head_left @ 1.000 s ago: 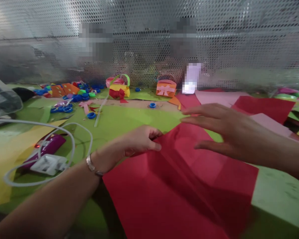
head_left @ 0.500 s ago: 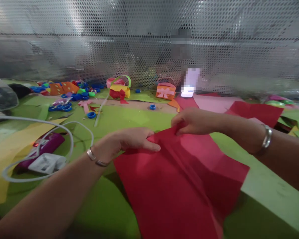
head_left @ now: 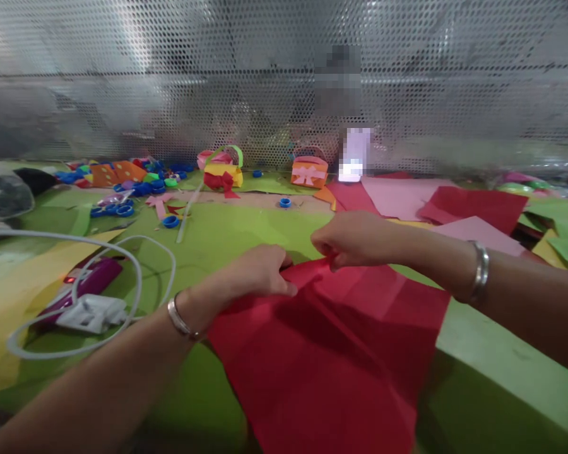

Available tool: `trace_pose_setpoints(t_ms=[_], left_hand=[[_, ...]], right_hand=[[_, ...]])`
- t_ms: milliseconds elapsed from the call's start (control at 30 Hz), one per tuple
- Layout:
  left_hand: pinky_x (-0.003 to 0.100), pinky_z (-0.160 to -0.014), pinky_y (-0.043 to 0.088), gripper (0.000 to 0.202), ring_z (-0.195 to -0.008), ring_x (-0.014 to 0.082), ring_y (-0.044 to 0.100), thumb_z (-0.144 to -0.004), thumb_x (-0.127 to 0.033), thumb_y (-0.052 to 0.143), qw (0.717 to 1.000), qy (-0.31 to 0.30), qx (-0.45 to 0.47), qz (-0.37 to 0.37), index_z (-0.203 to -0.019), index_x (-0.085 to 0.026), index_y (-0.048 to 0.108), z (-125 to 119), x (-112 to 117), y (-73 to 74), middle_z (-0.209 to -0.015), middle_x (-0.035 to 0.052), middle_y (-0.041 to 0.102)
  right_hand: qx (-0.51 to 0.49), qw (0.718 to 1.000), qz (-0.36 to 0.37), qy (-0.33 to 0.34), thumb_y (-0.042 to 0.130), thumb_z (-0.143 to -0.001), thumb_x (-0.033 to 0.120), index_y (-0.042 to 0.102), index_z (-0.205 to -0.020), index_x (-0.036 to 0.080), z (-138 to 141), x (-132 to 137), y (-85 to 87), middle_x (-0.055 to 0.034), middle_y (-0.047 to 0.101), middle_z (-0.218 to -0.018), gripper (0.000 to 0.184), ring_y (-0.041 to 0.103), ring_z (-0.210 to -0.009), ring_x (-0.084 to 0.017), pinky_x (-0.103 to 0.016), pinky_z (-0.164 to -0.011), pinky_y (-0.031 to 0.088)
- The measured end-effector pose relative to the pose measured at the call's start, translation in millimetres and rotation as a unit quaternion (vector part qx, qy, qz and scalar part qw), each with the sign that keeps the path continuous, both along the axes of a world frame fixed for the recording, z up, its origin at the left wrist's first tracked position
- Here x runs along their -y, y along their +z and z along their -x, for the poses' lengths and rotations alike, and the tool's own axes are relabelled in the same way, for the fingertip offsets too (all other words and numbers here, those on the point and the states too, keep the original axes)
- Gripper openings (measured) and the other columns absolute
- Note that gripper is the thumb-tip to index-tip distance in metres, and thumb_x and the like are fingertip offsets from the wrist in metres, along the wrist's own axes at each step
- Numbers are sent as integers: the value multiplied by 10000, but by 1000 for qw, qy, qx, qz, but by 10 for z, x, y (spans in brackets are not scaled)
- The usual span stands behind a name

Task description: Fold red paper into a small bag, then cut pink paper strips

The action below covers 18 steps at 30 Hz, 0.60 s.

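A large sheet of red paper [head_left: 322,353] hangs from both hands over the near edge of the green table, with a crease running down it. My left hand [head_left: 260,271] grips its top edge on the left, thumb on the near side. Close by on the right, my right hand [head_left: 350,239] pinches the same edge with its fingers curled in. The far fingertips of both hands are hidden. Behind the hands lies green paper [head_left: 231,221] on the table.
On the left are a purple power strip [head_left: 94,280], a white charger [head_left: 92,313] and a looped white cable. Small paper baskets, a yellow one [head_left: 230,176] and an orange one [head_left: 307,173], stand at the back beside a lit phone [head_left: 355,154]. Blue scissors [head_left: 113,209] lie left; red and pink sheets right.
My right hand has moved slightly left and down, nearer my left hand. The red paper's right side has shifted left and its folds look flatter. The camera view has moved slightly.
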<state>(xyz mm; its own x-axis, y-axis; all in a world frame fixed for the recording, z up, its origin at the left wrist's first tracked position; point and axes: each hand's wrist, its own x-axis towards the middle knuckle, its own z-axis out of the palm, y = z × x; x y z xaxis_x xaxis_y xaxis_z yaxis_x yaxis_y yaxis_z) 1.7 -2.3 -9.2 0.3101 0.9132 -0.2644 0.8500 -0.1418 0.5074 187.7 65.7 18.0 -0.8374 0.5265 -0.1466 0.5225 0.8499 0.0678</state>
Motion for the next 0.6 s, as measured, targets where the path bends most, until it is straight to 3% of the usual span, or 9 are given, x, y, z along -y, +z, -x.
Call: trace_pose_setpoints(t_ms=[133, 233, 367, 467, 600], left_hand=[[326, -664, 407, 68, -759, 248, 603, -733, -216, 626, 987, -19, -110, -118, -779, -191, 668, -27, 25, 38, -767, 57, 666], [348, -718, 422, 182, -822, 249, 597, -817, -127, 498, 968, -51, -174, -173, -832, -178, 672, -100, 69, 61, -844, 82, 664], [326, -645, 423, 244, -756, 220, 579, -851, -60, 445, 943, -101, -250, -196, -803, -143, 670, -233, 199, 46, -825, 93, 642], [324, -572, 399, 250, -703, 219, 563, -837, -5, 447, 924, -120, -302, -203, -793, -118, 666, -289, 332, -34, -792, 101, 632], [343, -615, 416, 262, -814, 238, 564, -890, -13, 409, 898, -129, -351, -231, -950, -105, 647, -290, 460, -182, -919, 108, 635]], right_hand=[[5, 1000, -15, -4, 648, -762, 110, 674, -806, 183, 11, 71, -50, -25, 662, -767, 89, 558, -685, -151, -244, -517, 242], [2, 1000, -20, -1, 611, -809, 86, 683, -814, 178, -32, 153, -138, -27, 679, -812, 117, 580, -717, -146, -244, -548, 279], [0, 999, -55, 0, 557, -867, 58, 702, -795, 152, -172, 256, -334, -57, 672, -778, 188, 592, -724, -175, -279, -586, 304], [-16, 996, -83, 14, 564, -883, 74, 706, -934, 156, -274, 322, -474, -67, 677, -846, 171, 606, -794, -209, -299, -624, 337], [-54, 990, -126, 33, 550, -882, 65, 673, -1031, 161, -245, 439, -597, -78, 664, -902, 216, 600, -803, -223, -319, -642, 369]])
